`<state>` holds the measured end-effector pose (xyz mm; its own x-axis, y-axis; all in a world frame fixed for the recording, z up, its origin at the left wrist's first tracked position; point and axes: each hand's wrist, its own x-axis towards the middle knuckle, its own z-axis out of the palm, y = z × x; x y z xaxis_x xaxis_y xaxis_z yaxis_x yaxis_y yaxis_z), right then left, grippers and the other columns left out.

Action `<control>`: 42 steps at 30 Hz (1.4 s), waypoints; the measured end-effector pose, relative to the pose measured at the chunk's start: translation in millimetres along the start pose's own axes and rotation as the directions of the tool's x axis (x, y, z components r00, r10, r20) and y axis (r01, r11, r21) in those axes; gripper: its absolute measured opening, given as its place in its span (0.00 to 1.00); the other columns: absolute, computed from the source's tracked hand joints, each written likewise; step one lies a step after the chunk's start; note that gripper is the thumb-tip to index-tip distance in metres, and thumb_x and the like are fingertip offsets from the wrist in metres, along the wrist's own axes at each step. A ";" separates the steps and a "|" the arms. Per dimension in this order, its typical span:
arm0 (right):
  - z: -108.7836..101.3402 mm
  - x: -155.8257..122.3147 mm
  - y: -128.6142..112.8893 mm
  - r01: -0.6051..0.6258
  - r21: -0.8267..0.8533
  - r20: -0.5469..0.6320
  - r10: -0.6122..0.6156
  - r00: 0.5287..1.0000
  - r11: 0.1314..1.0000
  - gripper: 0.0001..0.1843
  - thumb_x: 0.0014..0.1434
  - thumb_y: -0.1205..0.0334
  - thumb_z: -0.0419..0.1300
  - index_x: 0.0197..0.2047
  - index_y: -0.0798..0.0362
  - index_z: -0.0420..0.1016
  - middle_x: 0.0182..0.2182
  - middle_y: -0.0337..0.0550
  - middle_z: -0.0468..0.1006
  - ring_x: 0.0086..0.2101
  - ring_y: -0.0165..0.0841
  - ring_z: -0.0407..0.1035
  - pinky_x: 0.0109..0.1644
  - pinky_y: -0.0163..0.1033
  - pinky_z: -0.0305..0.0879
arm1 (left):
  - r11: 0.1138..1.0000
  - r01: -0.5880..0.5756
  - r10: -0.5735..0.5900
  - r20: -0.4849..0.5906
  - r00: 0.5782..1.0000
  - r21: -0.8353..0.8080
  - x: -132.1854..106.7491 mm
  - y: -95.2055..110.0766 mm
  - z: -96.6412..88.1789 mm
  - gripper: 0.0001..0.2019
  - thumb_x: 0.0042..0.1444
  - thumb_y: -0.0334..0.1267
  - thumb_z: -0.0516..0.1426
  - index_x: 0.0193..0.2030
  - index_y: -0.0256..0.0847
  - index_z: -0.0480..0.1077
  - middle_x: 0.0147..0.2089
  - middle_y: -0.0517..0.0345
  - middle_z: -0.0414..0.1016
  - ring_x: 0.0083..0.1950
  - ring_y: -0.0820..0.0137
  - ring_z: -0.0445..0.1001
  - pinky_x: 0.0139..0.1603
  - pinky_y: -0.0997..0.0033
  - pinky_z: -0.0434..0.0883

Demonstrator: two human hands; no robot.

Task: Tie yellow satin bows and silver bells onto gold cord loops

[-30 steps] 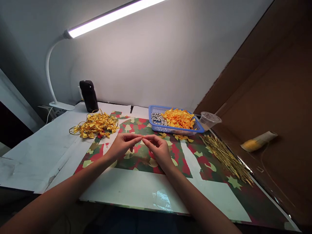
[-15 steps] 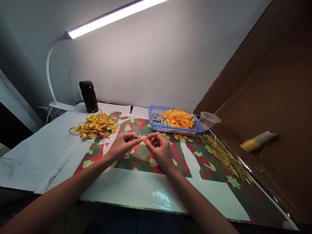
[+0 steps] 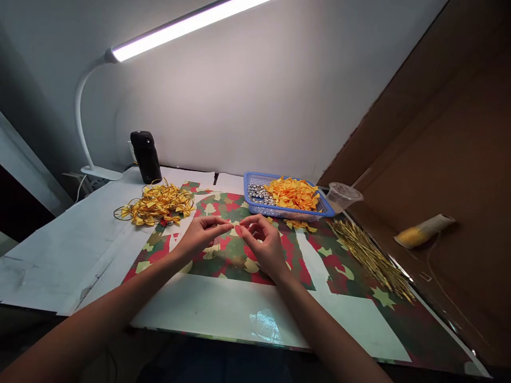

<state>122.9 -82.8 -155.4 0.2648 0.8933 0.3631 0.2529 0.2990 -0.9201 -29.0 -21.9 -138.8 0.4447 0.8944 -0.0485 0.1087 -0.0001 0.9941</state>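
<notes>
Here, the left hand (image 3: 203, 236) pinches a tiny yellow piece (image 3: 235, 224) in narrow fingers above the mat (image 3: 227, 260); the right hand (image 3: 261, 246) curves close, its hold unclear. Weak pinch could drop it.

1 blue plastic basket (image 3: 288, 214) is holding 2 heaps: 1 of orange ribbon bits (image 3: 293, 194), 1 of silver beads (image 3: 259, 194). 1 clear plastic cup (image 3: 341, 196) is standing just R of basket; 1 bundle of gold wire stems (image 3: 369, 260) is lying front-R of it. 1 left hand (image 3: 202, 236) + 1 right hand (image 3: 265, 247) are hovering in front of basket. 1 heap of gold ribbon bows (image 3: 157, 205) is lying L of basket, w/ 1 black device (image 3: 146, 157) + 1 white desk lamp (image 3: 82, 122) standing further L.
</notes>
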 end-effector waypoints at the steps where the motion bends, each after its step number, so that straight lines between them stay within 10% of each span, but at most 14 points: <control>1: -0.9 0.2 -0.3 -0.014 0.015 -0.006 0.014 1.000 1.000 0.06 0.52 0.57 0.58 0.31 0.51 0.68 0.26 0.36 0.70 0.23 0.28 0.62 0.26 0.34 0.61 | 1.000 0.005 -0.005 -0.003 1.000 -0.005 0.2 -0.1 -0.4 0.18 0.40 0.50 0.66 0.29 0.35 0.75 0.17 0.69 0.56 0.18 0.82 0.51 0.17 0.80 0.51; 42: -6.5 7.7 -6.6 -0.258 0.274 0.163 0.219 0.962 0.927 0.15 0.47 0.48 0.65 0.29 0.53 0.75 0.19 0.33 0.65 0.19 0.24 0.52 0.22 0.32 0.49 | 0.994 0.084 -0.094 0.141 0.986 0.077 -4.7 7.4 5.6 0.21 0.40 0.55 0.64 0.31 0.37 0.76 0.11 0.73 0.50 0.12 0.82 0.46 0.13 0.79 0.45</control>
<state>129.3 -80.1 -145.5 0.1581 0.9796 0.1238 -0.0883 0.1389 -0.9864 -25.3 -28.6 -131.7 0.5531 0.8186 -0.1550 0.2134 0.0406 0.9761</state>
